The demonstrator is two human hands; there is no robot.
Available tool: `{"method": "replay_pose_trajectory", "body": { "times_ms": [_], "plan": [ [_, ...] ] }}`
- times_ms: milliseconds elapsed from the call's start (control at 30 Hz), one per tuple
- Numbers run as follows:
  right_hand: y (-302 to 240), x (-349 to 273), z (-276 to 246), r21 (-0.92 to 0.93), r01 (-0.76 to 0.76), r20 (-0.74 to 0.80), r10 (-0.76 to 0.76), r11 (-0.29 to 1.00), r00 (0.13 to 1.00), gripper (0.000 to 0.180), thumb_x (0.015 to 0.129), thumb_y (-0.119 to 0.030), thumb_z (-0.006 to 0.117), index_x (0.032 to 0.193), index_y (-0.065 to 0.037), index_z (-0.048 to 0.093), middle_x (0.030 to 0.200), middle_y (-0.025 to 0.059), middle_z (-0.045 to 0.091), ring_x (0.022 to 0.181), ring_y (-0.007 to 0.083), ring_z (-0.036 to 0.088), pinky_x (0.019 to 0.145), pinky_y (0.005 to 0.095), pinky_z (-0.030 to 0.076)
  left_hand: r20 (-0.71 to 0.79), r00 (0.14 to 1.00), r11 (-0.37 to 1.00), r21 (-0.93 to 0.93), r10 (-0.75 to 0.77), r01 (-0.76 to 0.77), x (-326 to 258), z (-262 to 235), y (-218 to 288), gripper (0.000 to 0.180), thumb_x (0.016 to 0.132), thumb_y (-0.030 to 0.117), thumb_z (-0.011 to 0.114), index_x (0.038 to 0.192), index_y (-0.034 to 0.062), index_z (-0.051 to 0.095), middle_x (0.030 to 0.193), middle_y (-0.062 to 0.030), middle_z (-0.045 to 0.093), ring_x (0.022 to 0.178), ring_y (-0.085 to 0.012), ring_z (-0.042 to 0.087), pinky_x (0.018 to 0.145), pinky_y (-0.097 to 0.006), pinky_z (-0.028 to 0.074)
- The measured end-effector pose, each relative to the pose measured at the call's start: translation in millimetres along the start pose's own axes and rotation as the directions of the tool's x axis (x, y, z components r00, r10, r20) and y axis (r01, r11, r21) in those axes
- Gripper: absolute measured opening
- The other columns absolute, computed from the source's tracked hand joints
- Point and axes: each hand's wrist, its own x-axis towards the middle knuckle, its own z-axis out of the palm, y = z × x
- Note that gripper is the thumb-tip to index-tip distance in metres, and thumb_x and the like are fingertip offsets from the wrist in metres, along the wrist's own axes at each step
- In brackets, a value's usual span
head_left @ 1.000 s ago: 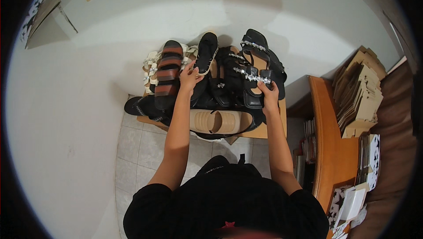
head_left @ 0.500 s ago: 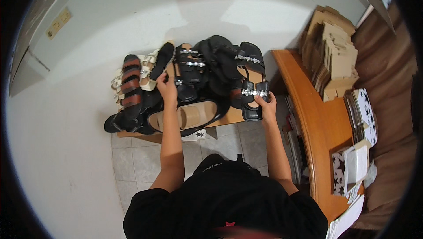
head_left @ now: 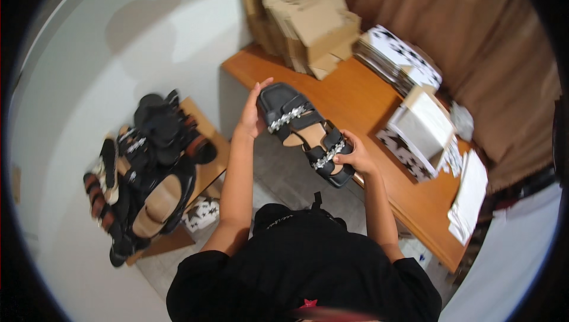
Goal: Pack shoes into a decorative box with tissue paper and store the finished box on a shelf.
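In front of my chest I hold a pair of black sandals (head_left: 307,121) with jewelled straps and beige insoles, tilted from upper left to lower right. My left hand (head_left: 252,113) is closed round the squared upper-left end, its fingers partly hidden behind. At the lower-right end my right hand (head_left: 358,155) grips the other sandal, thumb on top beside the jewelled strap. To the left, a heap of shoes lies on a low wooden bench (head_left: 204,138): black flats (head_left: 155,206), brown-strapped sandals (head_left: 98,202) and other black sandals (head_left: 160,126).
A wooden desk (head_left: 347,99) runs along the right, just beyond the sandals. On it stand flattened brown cardboard boxes (head_left: 308,16), a stack of star-patterned box pieces (head_left: 400,55), an open star-patterned box (head_left: 415,135) and white paper (head_left: 468,194). A brown curtain (head_left: 492,73) hangs behind.
My view has turned right toward the desk. The jewelled sandals have come up off the bench, and my left hand has moved from the other shoes onto them.
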Motion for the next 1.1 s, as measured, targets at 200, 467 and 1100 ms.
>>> {"method": "replay_pose_trajectory", "body": {
  "times_ms": [200,467,1100],
  "plan": [
    [26,-76,-99,0.068,0.024,-0.195,-0.011,0.997,0.981,0.081,0.059,-0.022,0.081,0.127,0.002,0.045,0.117,0.0109,0.055,0.109,0.0181,0.051,0.095,0.0304,0.039,0.366,0.826,0.891,0.019,-0.429,0.454,59,72,-91,0.047,0.095,0.038,0.038,0.128,0.0057,0.045,0.114,-0.0130,0.058,0.102,-0.0244,0.058,0.090,-0.038,0.047],
    [41,-129,-162,0.435,0.348,-0.697,0.067,0.831,0.714,0.044,0.084,-0.023,0.059,0.122,-0.004,0.048,0.110,0.0076,0.055,0.094,0.0149,0.056,0.081,0.0271,0.047,0.278,0.876,0.919,0.124,-0.394,0.374,105,139,-212,0.042,0.096,0.029,0.036,0.132,0.0076,0.038,0.116,-0.0104,0.055,0.103,-0.0211,0.056,0.086,-0.035,0.049],
    [13,-139,-291,-0.099,-0.322,-0.820,0.107,0.941,0.562,0.064,0.059,-0.017,0.082,0.113,0.006,0.055,0.101,0.0133,0.062,0.092,0.0187,0.058,0.084,0.0291,0.045,0.310,0.872,0.876,0.423,-0.380,0.232,180,214,-317,0.043,0.080,0.008,0.067,0.117,-0.0025,0.049,0.105,-0.0095,0.059,0.094,-0.0145,0.057,0.083,-0.026,0.047]
  ]
}}
